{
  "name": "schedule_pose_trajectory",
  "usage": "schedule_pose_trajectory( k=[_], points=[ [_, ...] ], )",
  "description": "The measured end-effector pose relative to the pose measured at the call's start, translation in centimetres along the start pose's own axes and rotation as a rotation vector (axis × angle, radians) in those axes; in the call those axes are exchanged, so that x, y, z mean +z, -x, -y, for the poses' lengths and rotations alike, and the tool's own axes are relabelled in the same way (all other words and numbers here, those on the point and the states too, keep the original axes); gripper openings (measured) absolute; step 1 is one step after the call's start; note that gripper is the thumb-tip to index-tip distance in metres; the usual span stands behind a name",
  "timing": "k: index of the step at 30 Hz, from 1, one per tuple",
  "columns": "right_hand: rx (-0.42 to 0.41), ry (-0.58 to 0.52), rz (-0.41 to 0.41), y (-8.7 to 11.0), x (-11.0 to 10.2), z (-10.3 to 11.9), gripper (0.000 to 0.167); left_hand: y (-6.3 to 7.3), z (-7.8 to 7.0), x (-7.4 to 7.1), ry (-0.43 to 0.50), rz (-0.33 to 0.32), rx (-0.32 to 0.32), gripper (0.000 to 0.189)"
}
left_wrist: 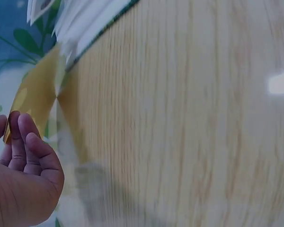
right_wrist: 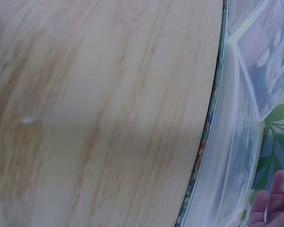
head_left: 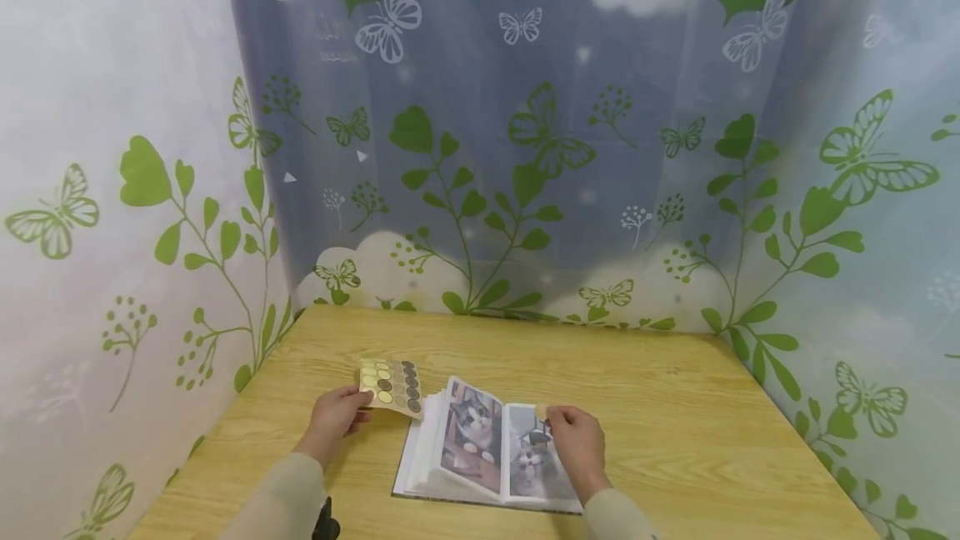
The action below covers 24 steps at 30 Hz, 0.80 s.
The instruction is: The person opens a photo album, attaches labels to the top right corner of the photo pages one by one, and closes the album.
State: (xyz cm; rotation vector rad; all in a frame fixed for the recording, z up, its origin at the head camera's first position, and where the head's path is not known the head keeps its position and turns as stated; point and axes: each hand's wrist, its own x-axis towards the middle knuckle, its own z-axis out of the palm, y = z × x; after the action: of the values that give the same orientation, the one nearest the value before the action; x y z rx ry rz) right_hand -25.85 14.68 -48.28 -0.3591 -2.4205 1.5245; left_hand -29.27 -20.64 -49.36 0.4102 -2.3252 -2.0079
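Observation:
A photo album [head_left: 420, 467] lies open on the table, its left leaf raised at a tilt and showing a cat photo [head_left: 474, 433]. Its right page bears another cat photo [head_left: 528, 467]. My left hand [head_left: 335, 422] pinches a sheet of round stickers [head_left: 390, 388] by its edge, close to the album's upper left; the sheet's yellow back [left_wrist: 35, 94] shows in the left wrist view. Over the upper right page, my right hand [head_left: 581, 442] pinches a small pale-yellow sticker [head_left: 541, 411]. The right wrist view catches only some fingers, with the held sticker hidden.
The wood-grain table [head_left: 697, 423] extends around the album on all sides. Behind it hangs a curtain [head_left: 480, 148] printed with leaves and butterflies, and similar cloth closes both sides. Something small and black [head_left: 326, 521] shows by the left sleeve.

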Motion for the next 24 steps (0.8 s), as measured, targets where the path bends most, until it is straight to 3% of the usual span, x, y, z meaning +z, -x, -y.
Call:
schedule_pose_trajectory(
  k=[4, 7, 12, 14, 19, 24],
  points=[
    [0.004, -0.003, 0.009, 0.0, 0.1, 0.0, 0.026, -0.3, 0.6, -1.0, -0.049, -0.037, 0.005, 0.045],
    [-0.002, -0.003, 0.013, 0.1, 0.2, -0.1, 0.026, -0.3, 0.8, -1.3, -0.158, -0.054, 0.018, 0.05],
    [-0.012, 0.007, 0.004, 0.1, 0.3, -0.2, 0.025, 0.5, 0.4, -0.9, -0.279, -0.074, 0.049, 0.063],
    [-0.013, 0.009, 0.001, 0.1, 0.4, -0.3, 0.024, 0.9, 0.1, -0.2, -0.301, -0.082, 0.08, 0.061],
    [-0.021, 0.018, -0.001, 0.0, 0.5, -0.4, 0.023, 1.5, -1.1, 2.4, -0.38, -0.084, 0.237, 0.049],
    [-0.019, 0.027, 0.003, 0.1, 0.7, -0.3, 0.023, 2.5, -2.4, 5.6, -0.423, -0.006, 0.372, 0.045]
  ],
)
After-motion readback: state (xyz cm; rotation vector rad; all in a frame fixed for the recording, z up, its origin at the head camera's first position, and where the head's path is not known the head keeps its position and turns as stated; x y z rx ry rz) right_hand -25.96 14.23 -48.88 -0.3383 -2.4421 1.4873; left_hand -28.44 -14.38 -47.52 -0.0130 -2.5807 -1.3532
